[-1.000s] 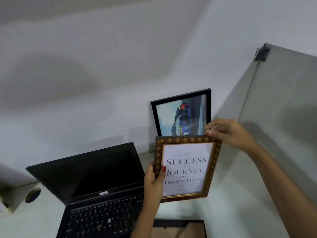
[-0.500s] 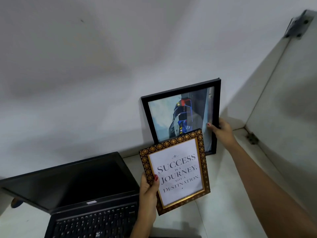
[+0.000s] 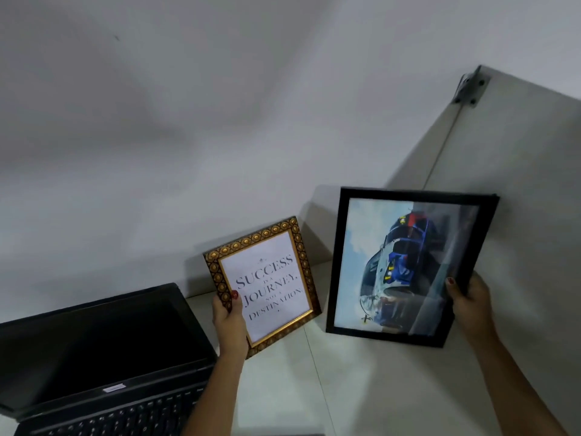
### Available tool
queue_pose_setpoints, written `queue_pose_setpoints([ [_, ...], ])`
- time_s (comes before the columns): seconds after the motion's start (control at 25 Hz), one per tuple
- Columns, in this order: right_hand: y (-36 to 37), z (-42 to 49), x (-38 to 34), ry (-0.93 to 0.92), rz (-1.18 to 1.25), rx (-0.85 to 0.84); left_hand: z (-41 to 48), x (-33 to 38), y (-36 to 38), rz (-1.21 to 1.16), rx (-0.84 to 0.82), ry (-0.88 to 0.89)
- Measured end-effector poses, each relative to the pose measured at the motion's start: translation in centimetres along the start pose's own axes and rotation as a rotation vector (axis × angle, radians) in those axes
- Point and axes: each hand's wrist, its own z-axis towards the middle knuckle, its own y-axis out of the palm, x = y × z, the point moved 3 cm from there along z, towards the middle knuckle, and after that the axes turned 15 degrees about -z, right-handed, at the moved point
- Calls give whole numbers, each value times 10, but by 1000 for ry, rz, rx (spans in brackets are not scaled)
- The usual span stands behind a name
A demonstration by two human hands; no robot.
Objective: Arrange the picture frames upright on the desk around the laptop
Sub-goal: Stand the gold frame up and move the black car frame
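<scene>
Gold-edged quote frame in the left hand and black car frame in the right hand's closed grip, both right of the laptop, want their bottom edges seated flat on the worktop and tops leaned back to the wall

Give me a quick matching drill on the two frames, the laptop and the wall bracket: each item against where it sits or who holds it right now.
Items:
1. gold ornate frame with the "Success" print
2. black frame with the car picture
3. open black laptop
4. grey metal bracket

States:
A. top of the side panel, upper right
B. gripped at its left edge by the left hand
C. lower left on the desk
D. gripped at its right edge by the right hand

Pairs: 1-B, 2-D, 3-C, 4-A
</scene>
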Motion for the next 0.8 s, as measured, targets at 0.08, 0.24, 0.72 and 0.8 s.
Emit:
queue_pose_setpoints([
  [0.08,0,-5,-2,-41,-6,-3,17,0,11,32,-11,-6],
  [0.24,12,-19,-13,-68,82,-45,47,7,30,40,-70,-74],
  [0.72,46,-36,-28,-23,191,-130,53,-11,32,79,-27,-83],
  [0.8,47,-43,-29,-14,149,-132,51,-9,30,153,9,-55],
])
